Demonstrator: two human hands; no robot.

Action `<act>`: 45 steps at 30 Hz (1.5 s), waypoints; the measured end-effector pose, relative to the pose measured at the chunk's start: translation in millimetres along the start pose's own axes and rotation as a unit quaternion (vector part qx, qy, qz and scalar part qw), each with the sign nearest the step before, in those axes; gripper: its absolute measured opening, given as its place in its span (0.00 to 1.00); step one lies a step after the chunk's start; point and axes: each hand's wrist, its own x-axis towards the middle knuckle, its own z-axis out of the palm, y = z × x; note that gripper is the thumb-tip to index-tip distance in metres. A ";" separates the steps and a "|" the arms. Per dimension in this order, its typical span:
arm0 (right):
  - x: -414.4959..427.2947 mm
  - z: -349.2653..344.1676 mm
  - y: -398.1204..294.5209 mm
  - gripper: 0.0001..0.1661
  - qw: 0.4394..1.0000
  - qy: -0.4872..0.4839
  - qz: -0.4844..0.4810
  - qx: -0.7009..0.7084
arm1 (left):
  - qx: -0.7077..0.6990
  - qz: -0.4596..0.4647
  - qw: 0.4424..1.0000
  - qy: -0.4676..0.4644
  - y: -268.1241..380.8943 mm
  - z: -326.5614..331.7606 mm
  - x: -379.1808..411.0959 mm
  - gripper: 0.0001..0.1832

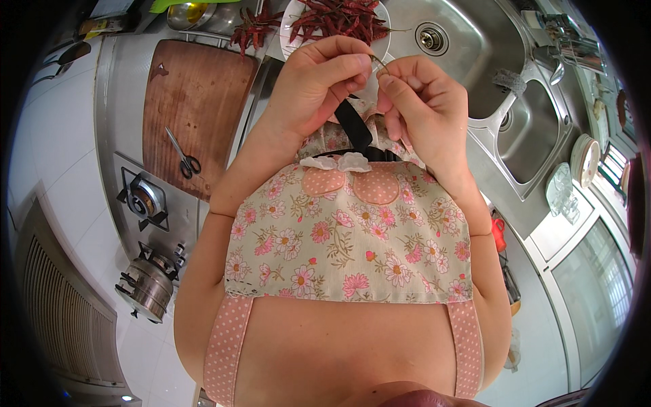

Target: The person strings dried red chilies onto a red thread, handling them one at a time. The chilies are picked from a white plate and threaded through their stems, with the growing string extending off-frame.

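Between my hands is a thin brownish stem or string (379,63), with one end pinched by each hand. My left hand (325,76) grips it between thumb and forefinger, and my right hand (417,99) pinches it a little lower. Just beyond them, a white plate (286,40) holds a heap of dried red chilies (338,20). More dried chilies (253,29) lie in a bunch left of the plate. Black-handled scissors (183,155) rest on a wooden cutting board (198,102) to my left, blades pointing away from me.
A steel double sink (470,76) is at the right, with a faucet (554,63) and stacked dishes (585,160) beyond. At the left are a gas burner (144,199) and a steel pot (145,290). Metal bowls (190,15) stand behind the board.
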 end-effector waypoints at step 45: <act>-8.7 -11.6 18.7 0.03 0.998 -0.033 -0.030 0.042 | 0.172 0.124 0.973 0.087 -3.2 13.3 -10.7 0.07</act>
